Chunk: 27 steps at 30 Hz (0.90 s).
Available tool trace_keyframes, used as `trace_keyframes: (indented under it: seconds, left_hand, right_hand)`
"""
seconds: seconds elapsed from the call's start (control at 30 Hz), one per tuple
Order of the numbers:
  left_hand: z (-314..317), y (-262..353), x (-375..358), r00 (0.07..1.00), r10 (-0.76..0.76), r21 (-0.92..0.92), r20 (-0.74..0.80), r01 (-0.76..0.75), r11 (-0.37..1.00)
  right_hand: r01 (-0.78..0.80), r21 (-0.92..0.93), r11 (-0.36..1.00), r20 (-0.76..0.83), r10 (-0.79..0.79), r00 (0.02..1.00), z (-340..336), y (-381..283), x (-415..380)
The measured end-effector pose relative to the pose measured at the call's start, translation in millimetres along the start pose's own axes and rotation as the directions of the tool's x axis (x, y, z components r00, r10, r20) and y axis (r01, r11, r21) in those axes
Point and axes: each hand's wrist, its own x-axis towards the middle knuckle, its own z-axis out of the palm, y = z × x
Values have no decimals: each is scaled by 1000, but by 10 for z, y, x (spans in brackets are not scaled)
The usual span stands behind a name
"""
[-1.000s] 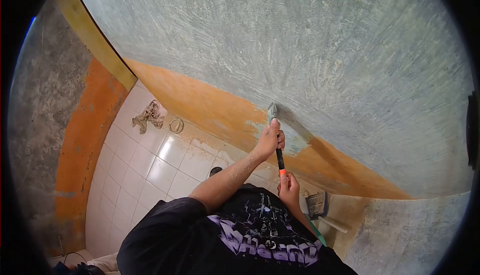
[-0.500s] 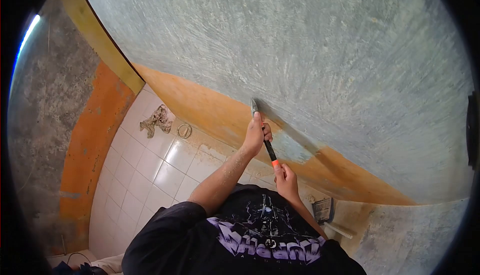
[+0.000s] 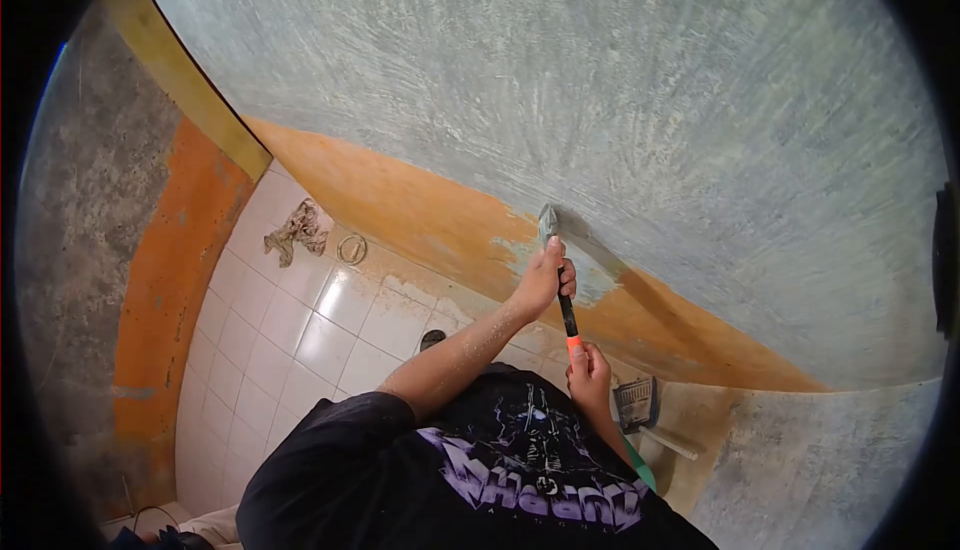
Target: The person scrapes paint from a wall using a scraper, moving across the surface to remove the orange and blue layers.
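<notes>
Both my hands grip a long-handled scraper [image 3: 568, 318] with a black handle, an orange section and a grey metal head. My left hand [image 3: 541, 282] is closed around the upper handle, just below the head. Lower down, my right hand [image 3: 590, 375] is wrapped around the handle's end near the orange part. The scraper's head rests at the wall, by the border between the grey surface [image 3: 640, 100] and the orange band [image 3: 400, 175]. Beside my left hand, a bare grey patch [image 3: 598, 285] interrupts the orange. Pale dust speckles my left forearm.
White floor tiles [image 3: 275, 310] lie below, with a crumpled cloth [image 3: 298, 234] and a ring-shaped object [image 3: 351, 249]. A dark slotted object [image 3: 635, 403] and a pale bar [image 3: 670, 442] are at lower right. A yellow frame [image 3: 185, 70] edges the wall at left.
The scraper and both hands have shifted right along the wall, and the view has moved slightly. More bare patch shows left of the tool. Both hands keep their grip.
</notes>
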Motion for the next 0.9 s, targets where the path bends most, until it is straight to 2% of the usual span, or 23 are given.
trace_keyframes:
  seconds: [0.17,0.47,0.57,0.87,0.9]
  left_hand:
    - [15,-7,5,1000,-5,12,-23,5,1000]
    - [-386,356,69,981,105,23,-165,-102,994]
    - [-415,367,66,988,70,-6,-140,-72,997]
    - [-113,186,-28,999,26,-13,-45,-27,1000]
    - [-97,154,-18,999,23,-14,-39,-23,1000]
  right_hand:
    - [32,-12,999,19,-32,999,-8,7,13]
    - [124,-201,972,89,-108,990,391,-185,299]
    - [89,-197,976,94,-72,993,406,-219,280]
    - [15,60,998,50,-18,999,198,-86,74]
    - [31,36,999,47,-32,998,169,-71,71]
